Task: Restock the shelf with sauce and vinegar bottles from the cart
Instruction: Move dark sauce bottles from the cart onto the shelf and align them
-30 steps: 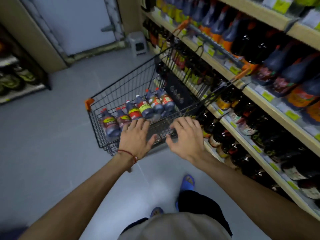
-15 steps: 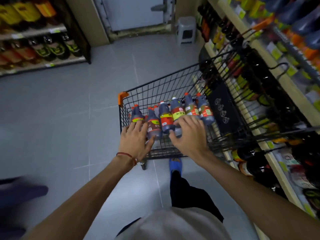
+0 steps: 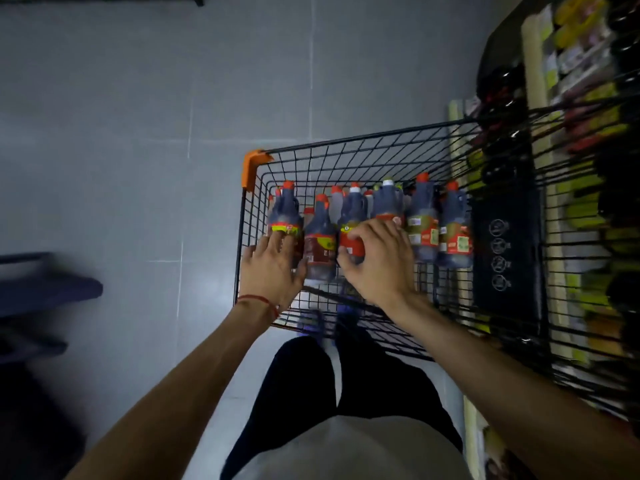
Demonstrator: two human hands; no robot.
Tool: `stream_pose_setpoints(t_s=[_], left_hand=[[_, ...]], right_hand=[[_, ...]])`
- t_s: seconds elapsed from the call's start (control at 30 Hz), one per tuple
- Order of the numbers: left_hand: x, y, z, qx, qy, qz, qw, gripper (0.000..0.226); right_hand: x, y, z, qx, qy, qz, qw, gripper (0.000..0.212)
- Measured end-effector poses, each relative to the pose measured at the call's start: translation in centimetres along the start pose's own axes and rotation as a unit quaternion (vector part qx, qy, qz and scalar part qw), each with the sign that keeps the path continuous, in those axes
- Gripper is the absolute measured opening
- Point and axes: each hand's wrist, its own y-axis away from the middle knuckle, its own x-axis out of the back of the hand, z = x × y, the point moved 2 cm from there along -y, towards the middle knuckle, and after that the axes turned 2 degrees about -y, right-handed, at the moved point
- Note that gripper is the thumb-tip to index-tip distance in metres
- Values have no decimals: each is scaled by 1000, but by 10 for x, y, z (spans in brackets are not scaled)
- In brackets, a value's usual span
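A black wire cart (image 3: 363,137) with an orange corner guard stands in front of me and holds several dark sauce bottles with red caps lying in a row. My left hand (image 3: 273,271) rests on the lower part of the leftmost bottle (image 3: 284,211), the one with the yellow-green band; its fingers lie fairly straight and its thumb is spread toward the neighbouring bottle (image 3: 320,237). My right hand (image 3: 379,263) curls its fingers and thumb round a red-labelled bottle (image 3: 352,216) in the middle of the row. More bottles (image 3: 424,220) lie to the right, untouched.
The store shelf (image 3: 585,109) with dark bottles and yellow price tags runs along the right, close against the cart. Grey tiled floor (image 3: 138,133) spreads left and ahead. A dark blurred object (image 3: 41,289) sits at the left edge. My legs are below the cart.
My view has tilted down over the cart. Both hands have moved forward from the cart's near rim onto the bottles; the right hand's fingers have closed round the red-labelled bottle.
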Motion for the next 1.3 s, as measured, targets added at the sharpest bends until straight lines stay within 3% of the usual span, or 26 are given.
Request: stream_pose_setpoints(t_s=[0.17,0.3,0.4,0.53,0.77,0.93,1.1,1.3], left_hand=[[-40,-31,-16,61,22,-94,993,51],[-78,-61,-29,126,121,-124,977,80],[-101,-82,-40,217,269,-113,932,97],[-124,-96,-45,288,438,-120,843,102],[-127,-97,-48,321,346,-103,876,82],[-106,-82,-47,317,314,-93,890,80],[-72,-56,-48,281,338,-45,897,77],[-33,-32,-55,249,323,23,913,82]], right_hand=[[-32,-10,10,-15,-1,-14,1000,31],[-57,-13,16,-23,2,-18,1000,26],[-69,-12,19,-37,-7,-7,999,25],[-79,-8,21,-60,-5,2,998,24],[-84,-5,21,-103,-16,2,995,27],[-82,-6,21,-126,-32,-15,991,30],[-87,-15,24,-148,-109,-92,979,23],[-103,-29,20,-182,-143,-189,954,33]])
